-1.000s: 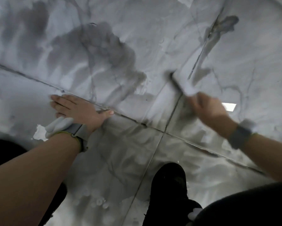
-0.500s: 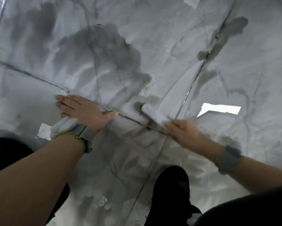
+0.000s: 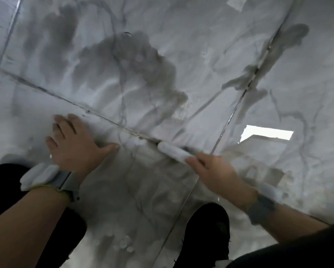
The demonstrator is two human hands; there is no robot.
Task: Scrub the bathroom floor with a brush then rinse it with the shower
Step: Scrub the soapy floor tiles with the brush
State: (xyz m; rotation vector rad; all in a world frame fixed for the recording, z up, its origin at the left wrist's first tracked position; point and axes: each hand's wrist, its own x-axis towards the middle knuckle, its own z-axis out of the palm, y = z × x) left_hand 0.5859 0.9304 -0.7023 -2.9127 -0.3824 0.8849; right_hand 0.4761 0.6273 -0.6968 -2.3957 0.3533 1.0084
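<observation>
The bathroom floor [image 3: 191, 55] is grey marble-look tile, wet and streaked with dark patches. My right hand [image 3: 214, 171] grips a narrow white brush [image 3: 172, 150], blurred by motion, that lies along the grout line [image 3: 96, 113] where the tiles meet. My left hand [image 3: 73, 146] rests flat on the floor left of the brush, fingers spread, holding nothing. Both wrists wear grey bands. No shower is in view.
My black shoe [image 3: 206, 235] stands on the tile at the bottom centre, and a dark-clothed knee [image 3: 0, 186] is at the left edge. A second grout line [image 3: 237, 103] runs diagonally at the right. A bright light reflection [image 3: 266, 135] shines on the wet tile.
My right hand has drawn the brush from the upper right down and left onto the grout line. My left hand stays planted on the floor, shifted slightly.
</observation>
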